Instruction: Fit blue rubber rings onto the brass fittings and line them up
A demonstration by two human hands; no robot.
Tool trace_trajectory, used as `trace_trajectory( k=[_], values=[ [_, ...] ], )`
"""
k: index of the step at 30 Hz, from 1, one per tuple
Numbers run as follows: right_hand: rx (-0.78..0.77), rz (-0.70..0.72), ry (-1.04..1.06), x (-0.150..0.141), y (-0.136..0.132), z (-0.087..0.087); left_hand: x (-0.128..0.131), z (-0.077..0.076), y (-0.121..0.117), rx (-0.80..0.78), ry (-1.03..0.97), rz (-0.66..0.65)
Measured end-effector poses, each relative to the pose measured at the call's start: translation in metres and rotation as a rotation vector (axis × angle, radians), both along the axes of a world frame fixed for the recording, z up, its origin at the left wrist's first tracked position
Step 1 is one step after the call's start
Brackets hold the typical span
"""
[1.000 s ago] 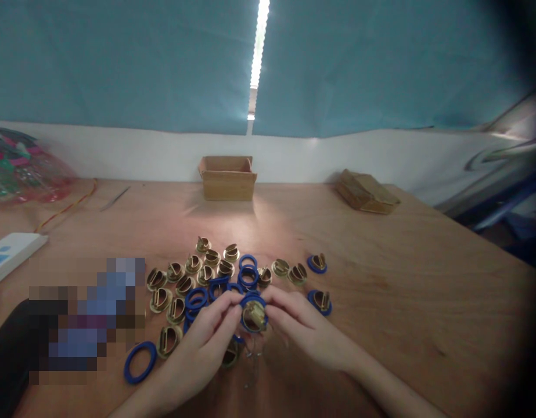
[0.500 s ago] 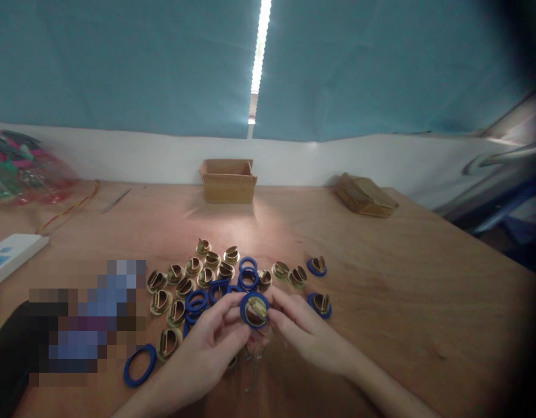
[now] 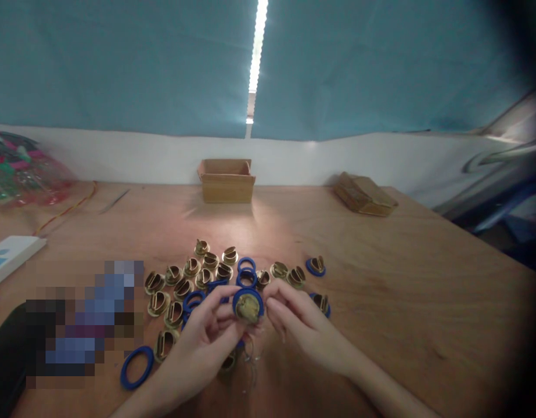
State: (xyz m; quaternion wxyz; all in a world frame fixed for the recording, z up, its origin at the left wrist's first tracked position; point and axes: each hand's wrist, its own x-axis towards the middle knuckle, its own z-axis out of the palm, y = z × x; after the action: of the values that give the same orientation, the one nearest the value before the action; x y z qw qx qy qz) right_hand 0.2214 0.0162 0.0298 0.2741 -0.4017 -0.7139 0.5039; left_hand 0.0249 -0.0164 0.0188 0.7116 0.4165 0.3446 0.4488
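Note:
My left hand (image 3: 218,328) grips a round brass-coloured fitting (image 3: 249,307) with a blue ring (image 3: 237,295) around its rim, its face tilted toward me. My right hand (image 3: 296,316) is just to the right of that fitting, fingertips pinched close to the blue rim. Whether anything is between them is hidden. Beyond and left of my hands stand several similar brass fittings (image 3: 158,303), their flat tabs upright. Several loose blue rings (image 3: 247,278) lie among them. One larger blue ring (image 3: 137,368) rests by my left forearm. To the right, a fitting with a blue ring (image 3: 316,266) stands apart.
An open cardboard box (image 3: 227,188) stands at the back by the wall, and another cardboard box (image 3: 366,194) lies to its right. A white power strip (image 3: 13,255), a blurred-out object (image 3: 87,325) and plastic-wrapped items (image 3: 24,168) are on the left. Thin wire-like pieces (image 3: 251,357) lie below my hands.
The held fitting has turned in my left hand and shifted slightly left. My right fingertips have come away from its edge a little.

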Motion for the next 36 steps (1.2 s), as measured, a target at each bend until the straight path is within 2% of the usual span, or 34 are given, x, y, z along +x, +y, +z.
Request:
trace_trajectory(
  k=[2,4,10,13,16,20,24,30,36],
  values=[
    [0.026,-0.081,-0.017,0.002,0.003,-0.001,-0.001,-0.001,0.002,-0.035,-0.012,0.064],
    [0.076,-0.087,-0.101,0.004,0.005,0.000,-0.003,-0.001,0.004,-0.082,-0.024,0.123],
    [0.142,0.232,-0.359,0.003,0.001,-0.003,-0.011,-0.003,0.007,-0.142,-0.186,0.151],
    [0.161,0.294,-0.467,-0.002,-0.004,-0.010,-0.013,-0.006,0.007,-0.107,-0.262,0.127],
    [0.178,0.284,-0.539,-0.007,-0.007,-0.014,-0.011,-0.008,0.008,-0.087,-0.232,0.129],
    [0.190,0.272,-0.552,-0.008,-0.008,-0.015,-0.008,-0.007,0.009,-0.092,-0.035,0.168],
    [0.218,0.260,-0.548,-0.009,-0.009,-0.013,-0.008,-0.006,0.009,-0.017,0.113,0.176],
    [0.180,0.180,-0.544,-0.017,-0.014,-0.019,-0.008,-0.006,0.008,0.011,0.073,0.168],
    [0.215,0.224,-0.545,-0.016,-0.016,-0.021,-0.010,-0.007,0.007,0.017,0.073,0.165]
  ],
)
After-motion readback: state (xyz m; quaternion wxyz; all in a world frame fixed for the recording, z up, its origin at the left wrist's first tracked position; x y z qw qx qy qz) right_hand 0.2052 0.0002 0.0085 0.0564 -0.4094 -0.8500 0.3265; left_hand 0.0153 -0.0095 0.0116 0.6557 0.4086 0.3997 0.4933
